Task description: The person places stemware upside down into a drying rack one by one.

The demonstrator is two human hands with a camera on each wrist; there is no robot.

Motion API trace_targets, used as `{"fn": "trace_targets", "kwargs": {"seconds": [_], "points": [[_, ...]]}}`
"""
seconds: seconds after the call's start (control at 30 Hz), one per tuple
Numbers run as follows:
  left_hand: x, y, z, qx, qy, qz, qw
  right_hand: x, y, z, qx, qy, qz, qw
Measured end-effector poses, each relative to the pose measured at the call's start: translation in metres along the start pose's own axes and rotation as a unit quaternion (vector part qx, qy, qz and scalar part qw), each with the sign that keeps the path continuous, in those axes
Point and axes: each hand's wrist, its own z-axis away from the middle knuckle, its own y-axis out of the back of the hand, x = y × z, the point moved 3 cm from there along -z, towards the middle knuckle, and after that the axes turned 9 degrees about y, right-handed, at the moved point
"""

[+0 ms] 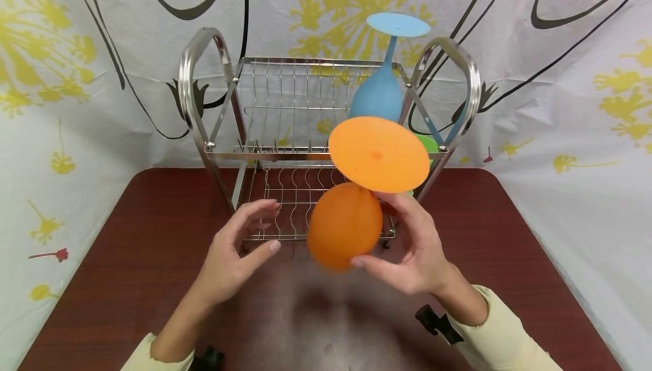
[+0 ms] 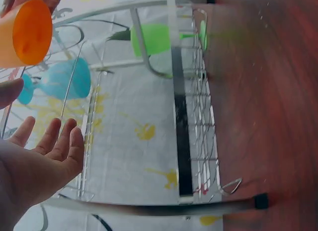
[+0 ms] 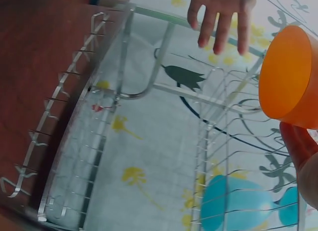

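An orange plastic wine glass is held upside down in front of the rack, its round foot uppermost. My right hand grips its bowl from the right, thumb low on the side. To the left of the bowl, my left hand is apart from it, fingers relaxed and holding nothing. In the left wrist view, the left hand shows spread fingers below the orange bowl. A blue wine glass stands upside down on the upper shelf of the metal dish rack, at its right end.
A green wine glass is on the rack's lower level at the right, mostly hidden in the head view by the orange foot. The rack stands on a dark red-brown table. Behind hangs a white sheet with yellow flower prints.
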Motion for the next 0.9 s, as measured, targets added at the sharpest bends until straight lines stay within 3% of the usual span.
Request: {"fn": "trace_targets", "kwargs": {"seconds": [0.23, 0.43, 0.9], "points": [[0.003, 0.016, 0.001, 0.045, -0.012, -0.026, 0.9986, -0.001, -0.004, -0.027, 0.028, 0.031, -0.023, 0.9989], [0.003, 0.025, 0.001, 0.069, -0.023, -0.052, 0.996, -0.005, -0.002, -0.044, 0.043, 0.046, -0.001, 0.998], [0.007, 0.038, -0.001, 0.129, -0.027, -0.038, 0.9906, -0.001, 0.01, -0.074, 0.075, 0.04, 0.027, 0.996]]}}
